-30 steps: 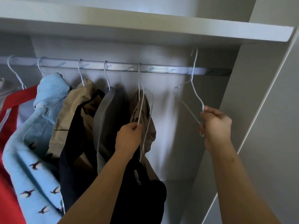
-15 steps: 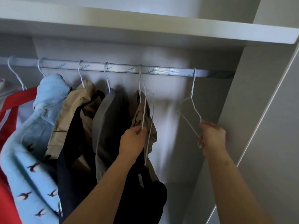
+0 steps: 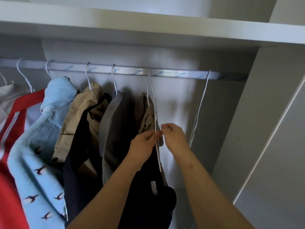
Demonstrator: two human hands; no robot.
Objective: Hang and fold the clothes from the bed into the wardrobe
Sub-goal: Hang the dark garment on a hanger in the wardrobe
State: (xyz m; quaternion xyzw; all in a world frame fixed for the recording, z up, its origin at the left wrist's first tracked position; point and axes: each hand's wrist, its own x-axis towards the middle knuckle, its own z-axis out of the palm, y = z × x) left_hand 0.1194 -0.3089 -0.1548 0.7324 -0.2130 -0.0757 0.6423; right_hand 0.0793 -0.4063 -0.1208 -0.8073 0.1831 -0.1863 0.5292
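Note:
A silver rail [image 3: 132,71] spans the wardrobe under a white shelf [image 3: 148,28]. Several garments hang from it on white wire hangers: a light blue bird-print shirt [image 3: 41,146], a beige one [image 3: 77,116], a grey one [image 3: 113,123], then a beige and dark garment [image 3: 148,187]. My left hand [image 3: 143,146] pinches the white wire hanger [image 3: 156,123] beside that last garment. My right hand [image 3: 173,136] is right next to it, fingers curled at the same wire; its grip is blurred. An empty white hanger [image 3: 200,104] hangs alone on the rail at the right.
A red and white garment [image 3: 11,123] hangs at the far left. The wardrobe's side panel [image 3: 239,121] stands just right of the empty hanger, and a door edge [image 3: 280,138] lies further right. The back wall shows between the clothes and the panel.
My right hand has let go of the empty hanger, which now hangs on the rail, and has moved left to meet my left hand at the other wire hanger.

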